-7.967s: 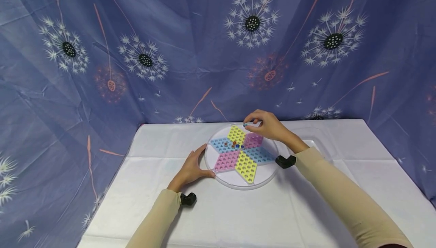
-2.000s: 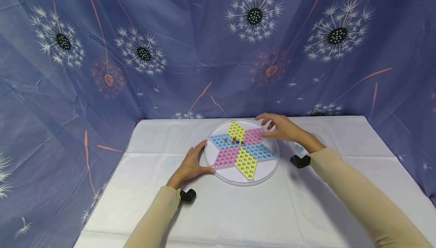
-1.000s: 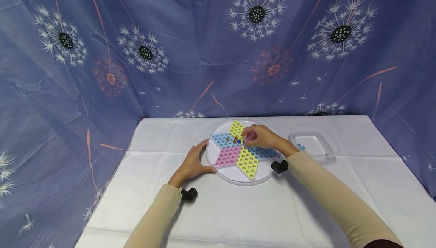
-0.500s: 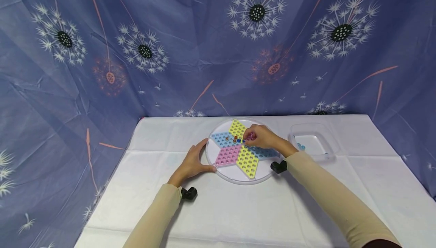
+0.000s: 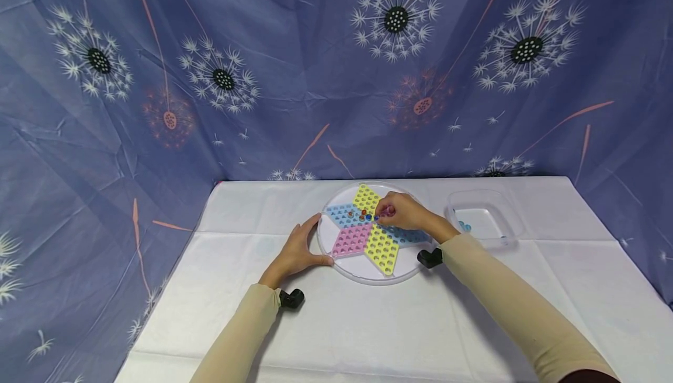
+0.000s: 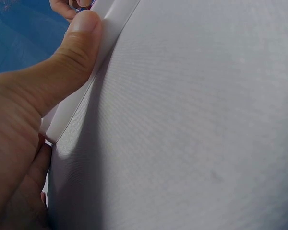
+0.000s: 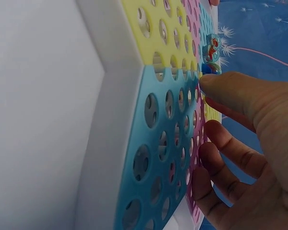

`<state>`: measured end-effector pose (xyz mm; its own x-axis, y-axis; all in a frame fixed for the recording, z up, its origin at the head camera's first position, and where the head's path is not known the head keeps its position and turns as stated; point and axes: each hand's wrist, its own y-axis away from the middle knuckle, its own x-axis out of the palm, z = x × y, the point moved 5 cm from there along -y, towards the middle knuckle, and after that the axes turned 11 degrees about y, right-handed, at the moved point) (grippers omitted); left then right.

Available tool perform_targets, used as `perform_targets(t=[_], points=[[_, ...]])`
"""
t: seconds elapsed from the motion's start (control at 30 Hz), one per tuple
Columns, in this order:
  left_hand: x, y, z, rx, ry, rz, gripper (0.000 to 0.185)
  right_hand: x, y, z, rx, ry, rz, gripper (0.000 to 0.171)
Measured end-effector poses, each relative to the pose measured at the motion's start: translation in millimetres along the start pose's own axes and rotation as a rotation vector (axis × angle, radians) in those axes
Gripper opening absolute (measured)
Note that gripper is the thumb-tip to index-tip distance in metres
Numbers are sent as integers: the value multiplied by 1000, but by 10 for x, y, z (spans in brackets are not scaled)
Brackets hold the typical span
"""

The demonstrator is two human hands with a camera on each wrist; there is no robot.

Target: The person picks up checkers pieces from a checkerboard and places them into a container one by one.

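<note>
A round Chinese checkers board (image 5: 336,231) with a pink, yellow and blue star lies on the table. My left hand (image 5: 297,251) rests against its left rim, thumb and fingers spread; in the left wrist view the thumb (image 6: 81,43) presses on the white edge. Over the star's middle, my right hand (image 5: 402,211) pinches a blue marble (image 7: 207,69) with thumb and index finger, the grip partly hidden. The other fingers are bent close over the holes. Just left of it sits another blue marble (image 5: 368,217), beside several orange and red marbles (image 5: 350,214).
A clear plastic box (image 5: 499,211) stands right of the board, with teal marbles (image 5: 465,226) at its left side. White cloth (image 5: 363,330) covers the table. A blue dandelion-print curtain (image 5: 294,68) hangs behind and to the sides.
Eight seconds ago my right hand held a teal marble near the far rim. Two seconds ago it was loose by the box, then moved left to the marbles. My left hand stayed on the rim.
</note>
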<state>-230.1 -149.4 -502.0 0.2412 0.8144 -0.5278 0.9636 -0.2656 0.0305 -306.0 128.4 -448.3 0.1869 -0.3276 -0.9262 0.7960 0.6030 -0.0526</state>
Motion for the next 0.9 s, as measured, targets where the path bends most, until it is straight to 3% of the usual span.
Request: perform_targets(t=[0.57, 0.9], points=[[4, 17, -31, 24, 12, 5, 123, -17, -11, 4, -21, 7, -4, 9], [4, 23, -39, 31, 5, 4, 123, -213, -5, 68, -83, -75, -106, 16]])
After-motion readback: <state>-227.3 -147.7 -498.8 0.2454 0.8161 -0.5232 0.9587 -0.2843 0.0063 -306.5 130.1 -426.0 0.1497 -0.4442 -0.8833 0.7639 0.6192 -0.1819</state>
